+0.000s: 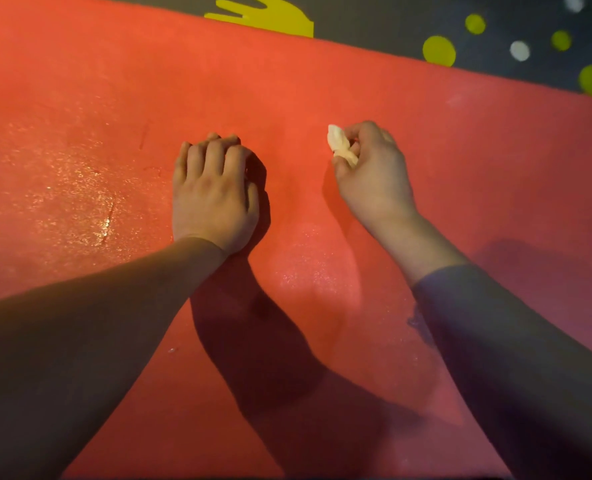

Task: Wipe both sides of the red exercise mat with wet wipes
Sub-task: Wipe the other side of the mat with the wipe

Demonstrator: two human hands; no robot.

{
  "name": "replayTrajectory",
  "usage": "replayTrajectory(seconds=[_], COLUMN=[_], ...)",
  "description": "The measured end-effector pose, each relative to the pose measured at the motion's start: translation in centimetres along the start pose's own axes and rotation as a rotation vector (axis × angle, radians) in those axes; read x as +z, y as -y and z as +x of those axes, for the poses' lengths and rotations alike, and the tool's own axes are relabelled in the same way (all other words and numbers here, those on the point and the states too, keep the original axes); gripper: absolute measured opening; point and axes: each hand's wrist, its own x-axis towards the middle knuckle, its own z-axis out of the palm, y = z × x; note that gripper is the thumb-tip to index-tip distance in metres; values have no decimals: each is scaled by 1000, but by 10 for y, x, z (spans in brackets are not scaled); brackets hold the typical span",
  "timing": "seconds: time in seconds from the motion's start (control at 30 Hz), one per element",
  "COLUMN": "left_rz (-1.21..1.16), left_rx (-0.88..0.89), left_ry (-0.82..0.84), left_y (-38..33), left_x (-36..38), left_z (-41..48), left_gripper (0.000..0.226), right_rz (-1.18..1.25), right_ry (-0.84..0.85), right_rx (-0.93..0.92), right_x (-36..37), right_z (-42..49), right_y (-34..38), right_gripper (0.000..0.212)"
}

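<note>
Dark flooring (374,26) with yellow and white dots ran along the far edge, and the red mat (322,91) lay flat over it, filling nearly the whole view. On the left a glistening patch (73,188) of the mat caught the light, which I judged to be wet from wiping, while the mat on the right side looked duller and probably dry. Next came the left hand (215,195), fingers curled under in a loose fist with nothing visible in it, knuckles down on the mat; it seemed planted there to prop the person and pin the mat against sliding. A smaller shiny area showed between the two forearms. To the right, the right hand (370,171) was closed around a crumpled pale wipe (341,147), only its bunched tip poking out past the fingers, held low near the mat, though contact could not be made out. Bunching it likely gave a firmer pad to press with. Only this face of the mat showed.
</note>
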Motion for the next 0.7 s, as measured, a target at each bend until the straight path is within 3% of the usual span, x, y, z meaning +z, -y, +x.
replayTrajectory(seconds=[0.17, 0.37, 0.57, 0.7], left_rz=[-9, -32, -66, -105], left_rx=[9, 113, 209, 218], left_ry=[-6, -67, -132, -176], left_y=[1, 8, 11, 13], left_x=[2, 7, 7, 10], left_z=[0, -2, -3, -3], left_gripper=[42, 43, 34, 22], right_rz=[358, 493, 570, 434], right_ry=[76, 227, 232, 137], right_rx=[191, 199, 197, 172], right_x=[-1, 18, 29, 27], right_z=[-7, -32, -38, -36], right_y=[6, 24, 38, 39], right_gripper=[21, 15, 12, 10])
